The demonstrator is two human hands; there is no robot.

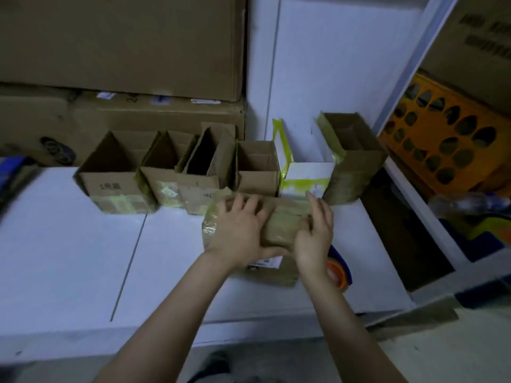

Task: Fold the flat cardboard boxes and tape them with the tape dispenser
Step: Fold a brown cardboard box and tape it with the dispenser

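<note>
- Lying on the white table [83,244], toward its right end, just in front of a row of open boxes [166,178]: a brown cardboard box [279,228] wrapped in yellowish tape, with a white label at its near end.
- Pressed on top by the left hand [237,230], palm down, fingers straight and spread.
- Clasped at its right end by the right hand [315,236], thumb curled onto the top, fingers reaching along the far side.
- Just beside the right wrist, partly hidden behind it, on the table: a blue and orange tape dispenser [338,268].
- Standing upright in the row, mouths open: brown boxes, and among them a white box [304,172] edged in yellow-green tape.
- Stacked behind the row, at left: large cartons [124,51].
- Off to the right, beyond the table: an orange crate [442,145] with oval holes.
</note>
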